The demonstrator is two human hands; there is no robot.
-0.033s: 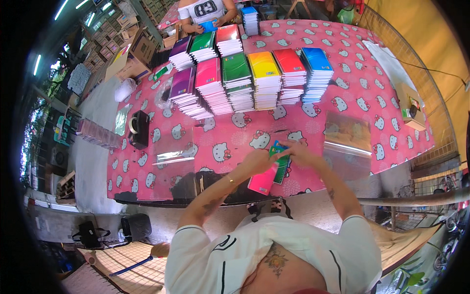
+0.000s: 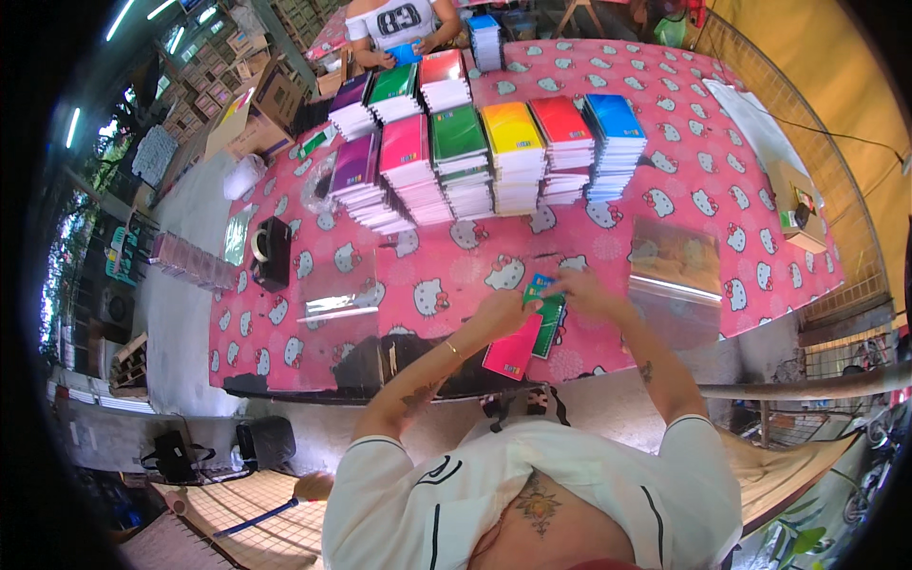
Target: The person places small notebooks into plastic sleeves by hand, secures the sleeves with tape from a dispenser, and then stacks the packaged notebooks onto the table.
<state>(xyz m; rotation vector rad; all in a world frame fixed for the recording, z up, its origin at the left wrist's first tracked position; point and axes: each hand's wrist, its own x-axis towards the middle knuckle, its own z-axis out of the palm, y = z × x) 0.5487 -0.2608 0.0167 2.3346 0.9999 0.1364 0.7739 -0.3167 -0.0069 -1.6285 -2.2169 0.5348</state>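
Observation:
Close to the near table edge, a pink notebook (image 2: 511,353), a green spiral notebook (image 2: 548,334) and a blue notebook (image 2: 540,283) lie overlapped like a fan. My left hand (image 2: 505,312) closes on the upper part of the pink one, its thumb and fingers partly hiding the covers. Over the upper right side of the fan is my right hand (image 2: 584,291), fingers bent toward the blue and green covers. Its fingertips are slightly smeared, so whether they grip a cover is unclear.
Tall stacks of spiral notebooks (image 2: 459,133) stand across the table. Clear plastic sheets (image 2: 337,294) lie left, another clear sheet (image 2: 674,275) right. A black case (image 2: 272,253) sits at the left edge, an open carton (image 2: 796,209) far right. Opposite, a person (image 2: 404,28) holds something blue.
My right hand has drawn slightly right, its fingers pulling away from my left hand's fingertips. More of the blue cover shows between the hands. The notebooks have barely shifted.

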